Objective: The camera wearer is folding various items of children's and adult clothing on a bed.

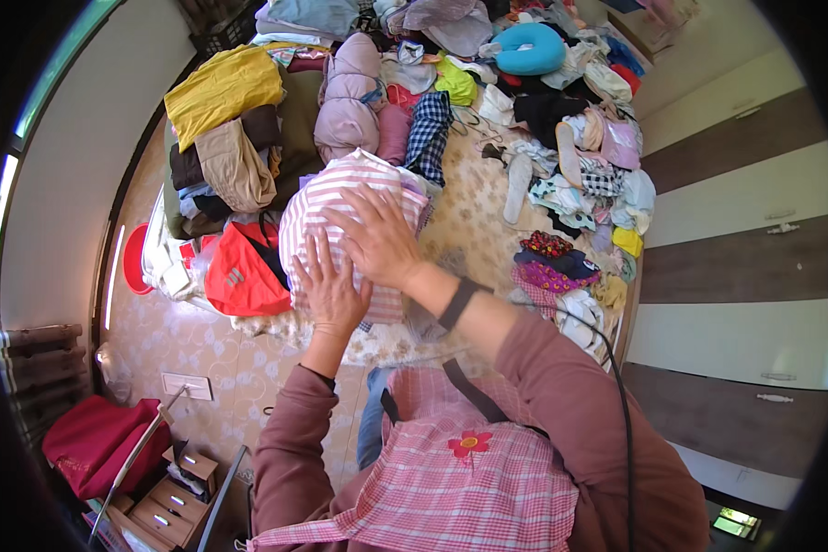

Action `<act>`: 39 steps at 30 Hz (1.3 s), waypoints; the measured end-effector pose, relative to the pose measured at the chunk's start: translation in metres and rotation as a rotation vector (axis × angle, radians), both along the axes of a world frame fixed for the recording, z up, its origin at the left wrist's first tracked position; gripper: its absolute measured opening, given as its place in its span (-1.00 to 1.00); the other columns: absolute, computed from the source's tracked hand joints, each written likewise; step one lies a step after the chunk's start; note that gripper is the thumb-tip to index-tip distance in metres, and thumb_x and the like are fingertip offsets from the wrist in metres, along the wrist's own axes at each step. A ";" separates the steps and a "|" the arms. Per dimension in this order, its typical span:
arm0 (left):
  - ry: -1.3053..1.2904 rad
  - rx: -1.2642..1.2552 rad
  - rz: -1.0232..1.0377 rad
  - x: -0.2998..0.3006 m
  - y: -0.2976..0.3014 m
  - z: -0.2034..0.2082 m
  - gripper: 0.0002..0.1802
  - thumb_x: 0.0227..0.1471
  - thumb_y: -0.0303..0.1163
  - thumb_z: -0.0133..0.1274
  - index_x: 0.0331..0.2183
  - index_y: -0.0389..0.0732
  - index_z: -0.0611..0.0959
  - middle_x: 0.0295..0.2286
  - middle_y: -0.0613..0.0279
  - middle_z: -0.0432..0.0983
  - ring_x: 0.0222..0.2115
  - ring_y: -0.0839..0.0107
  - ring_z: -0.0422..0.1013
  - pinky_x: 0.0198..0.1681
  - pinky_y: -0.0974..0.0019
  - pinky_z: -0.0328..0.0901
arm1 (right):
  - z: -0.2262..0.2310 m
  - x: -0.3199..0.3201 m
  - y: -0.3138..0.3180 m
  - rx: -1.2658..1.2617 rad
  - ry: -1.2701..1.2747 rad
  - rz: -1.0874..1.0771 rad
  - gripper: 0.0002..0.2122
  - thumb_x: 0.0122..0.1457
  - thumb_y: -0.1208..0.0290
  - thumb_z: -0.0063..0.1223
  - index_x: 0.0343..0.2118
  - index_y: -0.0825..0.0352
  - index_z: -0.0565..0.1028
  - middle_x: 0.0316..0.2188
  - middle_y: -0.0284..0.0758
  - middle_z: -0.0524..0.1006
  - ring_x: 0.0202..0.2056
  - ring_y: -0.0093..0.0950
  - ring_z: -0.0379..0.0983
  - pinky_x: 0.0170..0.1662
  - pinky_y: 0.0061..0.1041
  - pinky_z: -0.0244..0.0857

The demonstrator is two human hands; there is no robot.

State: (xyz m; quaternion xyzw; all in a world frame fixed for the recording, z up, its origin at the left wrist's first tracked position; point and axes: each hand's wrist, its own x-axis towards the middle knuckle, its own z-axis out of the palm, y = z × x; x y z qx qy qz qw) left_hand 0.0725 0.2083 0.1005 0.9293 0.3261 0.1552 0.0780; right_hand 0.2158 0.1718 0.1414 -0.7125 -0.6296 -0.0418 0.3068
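Observation:
A folded pink-and-white striped garment (pixel 317 198) lies on top of a stack of folded clothes near the front of the bed. Both palms rest on it. My left hand (pixel 329 290) is flat on its nearer left part, fingers spread. Farther back and to the right, my right hand (pixel 377 237) lies flat with its fingers stretched out. The thumb side of each hand is close to the other. An orange-red bag or cloth (pixel 244 276) lies just left of the stack. What is beneath the striped garment is mostly hidden.
Folded clothes under a yellow cloth (pixel 225 87) stand at the left. Behind the stack are a puffy lilac roll (pixel 348 101) and a checked roll (pixel 428 133). Loose clothes and a blue neck pillow (pixel 529 48) heap up at the right. A black cable (pixel 616 377) hangs by my right arm.

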 end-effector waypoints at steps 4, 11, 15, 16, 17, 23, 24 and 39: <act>0.063 -0.048 0.167 0.006 0.014 -0.039 -0.21 -0.08 0.21 -0.04 0.17 0.11 0.27 0.20 -0.19 -0.17 0.20 -0.29 -0.28 0.18 -0.31 -0.40 | -0.042 0.049 0.047 -0.215 -0.214 -0.027 -0.56 0.13 0.12 -0.07 0.13 -0.14 0.29 0.20 -0.29 0.14 0.23 -0.21 0.01 0.22 0.04 -0.16; 0.156 -0.124 0.245 0.010 0.047 -0.096 -0.12 -0.15 0.28 0.00 0.19 0.18 0.22 0.19 -0.24 -0.17 0.17 -0.32 -0.15 0.13 -0.30 -0.14 | -0.141 0.089 0.061 -0.411 0.040 -0.144 -0.54 0.19 -0.11 -0.29 0.16 -0.24 0.20 0.21 -0.27 0.14 0.22 -0.16 0.00 0.23 0.04 -0.25; 0.116 -0.171 0.202 0.021 0.056 -0.120 -0.12 -0.15 0.30 0.00 0.16 0.09 0.28 0.18 -0.29 -0.15 0.15 -0.30 -0.09 0.12 -0.23 -0.07 | -0.173 0.110 0.068 -0.359 0.107 -0.112 -0.55 0.20 -0.10 -0.31 0.15 -0.19 0.23 0.18 -0.29 0.18 0.21 -0.13 0.02 0.23 -0.06 -0.18; 0.057 -0.145 0.151 0.023 0.058 -0.124 -0.11 -0.15 0.30 0.00 0.15 0.05 0.28 0.17 -0.31 -0.14 0.14 -0.30 -0.07 0.12 -0.22 -0.06 | -0.179 0.113 0.067 -0.372 0.114 -0.110 -0.55 0.20 -0.10 -0.31 0.15 -0.19 0.23 0.18 -0.29 0.18 0.21 -0.13 0.02 0.23 -0.06 -0.18; 0.027 -0.130 0.132 0.024 0.056 -0.130 -0.11 -0.15 0.30 0.01 0.14 0.01 0.29 0.16 -0.32 -0.13 0.13 -0.29 -0.05 0.12 -0.19 -0.04 | -0.184 0.116 0.065 -0.337 0.129 -0.099 -0.55 0.20 -0.08 -0.30 0.15 -0.16 0.24 0.17 -0.27 0.20 0.19 -0.13 0.04 0.23 -0.08 -0.17; -0.040 -0.144 0.158 0.024 0.061 -0.140 -0.13 -0.17 0.35 -0.02 0.14 0.14 0.30 0.16 -0.27 -0.13 0.11 -0.33 -0.04 0.09 -0.28 -0.05 | -0.194 0.118 0.071 -0.206 0.199 -0.042 -0.55 0.20 -0.04 -0.25 0.13 -0.05 0.28 0.12 -0.19 0.26 0.13 -0.12 0.11 0.20 -0.11 -0.11; -0.008 -0.143 0.169 0.022 0.060 -0.133 -0.12 -0.17 0.36 -0.03 0.15 0.15 0.28 0.17 -0.26 -0.14 0.12 -0.33 -0.06 0.10 -0.29 -0.07 | -0.191 0.117 0.071 -0.199 0.179 -0.047 -0.55 0.19 -0.03 -0.23 0.13 -0.03 0.29 0.10 -0.17 0.27 0.11 -0.12 0.13 0.19 -0.11 -0.10; 0.337 -0.002 -0.093 0.064 -0.025 -0.057 -0.15 -0.08 0.24 -0.02 0.21 0.23 0.16 0.21 -0.18 -0.23 0.21 -0.28 -0.30 0.18 -0.27 -0.23 | -0.129 0.131 -0.017 -0.220 0.224 -0.405 -0.50 0.19 0.10 -0.19 0.19 0.11 0.17 0.12 -0.09 0.21 0.14 -0.10 0.12 0.18 -0.18 -0.03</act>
